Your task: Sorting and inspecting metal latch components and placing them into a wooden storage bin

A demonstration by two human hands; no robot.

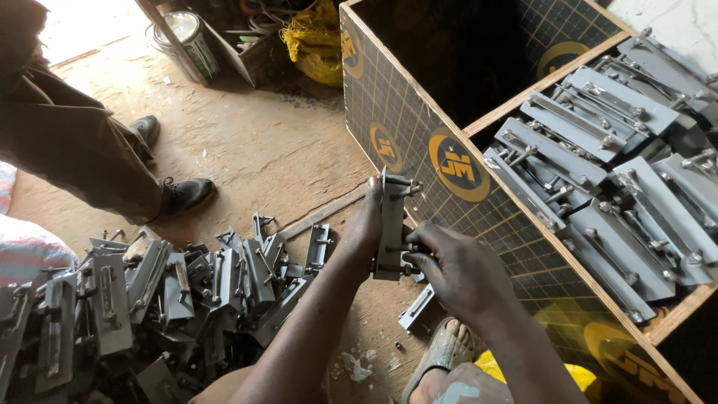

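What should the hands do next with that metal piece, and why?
Probably lift the metal piece over into the box. Both the left hand and right hand grip it beside the box wall, and matching pieces already lie stacked inside.

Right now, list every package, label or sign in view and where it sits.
Crate: right, open wooden box, dark gridded panels with round yellow logos.
Paint can: top left, on floor, round, white label with green.
Yellow bag: top centre, crumpled.
No screens.

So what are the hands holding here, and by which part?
Both hands hold one grey metal bolt plate upright: the left hand grips its upper left edge, the right hand its lower end at the bolts.
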